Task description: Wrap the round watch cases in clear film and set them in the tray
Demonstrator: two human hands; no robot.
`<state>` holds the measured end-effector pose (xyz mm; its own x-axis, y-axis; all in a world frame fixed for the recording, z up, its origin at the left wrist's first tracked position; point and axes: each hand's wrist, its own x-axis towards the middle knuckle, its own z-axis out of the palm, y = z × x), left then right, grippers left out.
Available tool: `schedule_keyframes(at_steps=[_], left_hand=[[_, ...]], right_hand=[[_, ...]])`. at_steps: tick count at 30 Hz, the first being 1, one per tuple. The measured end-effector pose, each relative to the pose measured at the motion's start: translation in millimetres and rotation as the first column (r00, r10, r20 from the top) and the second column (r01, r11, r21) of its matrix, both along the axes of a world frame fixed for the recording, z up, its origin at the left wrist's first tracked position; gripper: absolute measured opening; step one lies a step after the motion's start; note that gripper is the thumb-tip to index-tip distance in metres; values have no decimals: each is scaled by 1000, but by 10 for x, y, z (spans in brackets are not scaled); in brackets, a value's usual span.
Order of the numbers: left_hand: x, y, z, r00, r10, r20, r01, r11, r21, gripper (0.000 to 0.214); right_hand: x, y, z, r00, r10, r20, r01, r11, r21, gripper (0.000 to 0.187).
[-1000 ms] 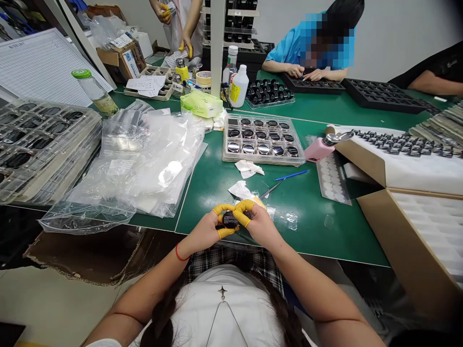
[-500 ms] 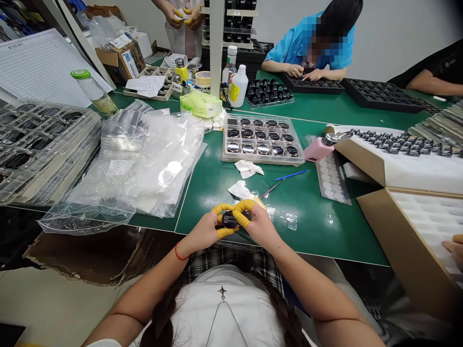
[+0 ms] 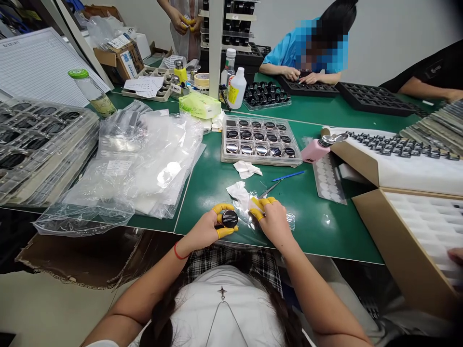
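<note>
A worker's left hand [image 3: 206, 229], a red cord at the wrist, holds a round black disc [image 3: 229, 219] by its edge, the thumb and fingers in yellow finger cots [image 3: 220, 208] curled around it, its printed face turned up, above the near edge of a green anti-static work mat [image 3: 318, 231]. The right hand [image 3: 274, 222] is apart from the disc, just beside it, its fingers bent and bunched above crumpled clear plastic film [image 3: 290, 220]; whether it has hold of the film cannot be told from this view. A white tissue [image 3: 237, 192] lies against the film, and a slim steel tool [image 3: 265, 191] and a blue-handled tool [image 3: 288, 176] rest just beyond the hands. Farther along the mat sits a clear blister tray [image 3: 261, 163] of similar round discs, with a pink dispensing bottle [image 3: 314, 151] to its right. Heaped clear plastic bags [image 3: 159, 164] lie on the left, and an open carton [image 3: 394, 236] with a white compartment insert stands on the right. Across the bench, a co-worker in a blue sleeve [image 3: 280, 54] bends over a black tray [image 3: 307, 87].
</note>
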<state>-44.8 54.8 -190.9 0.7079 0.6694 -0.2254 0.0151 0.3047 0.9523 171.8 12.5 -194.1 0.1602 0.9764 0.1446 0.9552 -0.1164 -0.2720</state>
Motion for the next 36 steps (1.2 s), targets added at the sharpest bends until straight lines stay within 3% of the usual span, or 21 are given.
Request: schedule_keyframes(at_steps=[2,4,6,9,12,16,20,23,26,30,36], left_hand=[[0,-3,8,1000,0,-13,1,1000,4,50],[-1,-3,6,1000,-2,-23,2,1000,21,51],[-3,-1,-10,1000,-3,-20,4,999,46,51],[-8,5,-45,1000,-19,-24,21,996,90,48],[-11,10,-47,998,-39,-39,44,989,144,46],[-3,19,1,997,-69,-32,73,984,161,46],[5,19,9,998,-65,-17,67,992,109,52],[4,15,-17,999,-43,-18,45,995,91,54],[-2,16,-28,999,-41,-9,41,996,76,51],[-15,17,-3,996,-72,-58,77,993,88,48],[-27,8,-4,994,-78,-73,84,994,73,49]], right_hand=[[-68,-51,45,995,37,-89,-21,984,177,15],[-184,-126,121,975,140,-174,-73,936,345,15],[-341,-204,191,941,275,-198,-176,896,408,16],[-568,-266,224,914,378,-146,-298,871,389,17],[-660,-216,173,940,333,-78,-280,880,385,18],[-569,-45,101,953,289,-91,-235,895,379,18],[-430,61,150,934,312,-172,-241,909,342,17],[-378,26,248,890,430,-150,-364,870,332,24],[-378,-83,299,854,520,11,-496,807,322,30],[-393,-235,244,844,517,144,-532,773,345,30],[-400,-379,96,835,520,179,-544,737,401,29]])
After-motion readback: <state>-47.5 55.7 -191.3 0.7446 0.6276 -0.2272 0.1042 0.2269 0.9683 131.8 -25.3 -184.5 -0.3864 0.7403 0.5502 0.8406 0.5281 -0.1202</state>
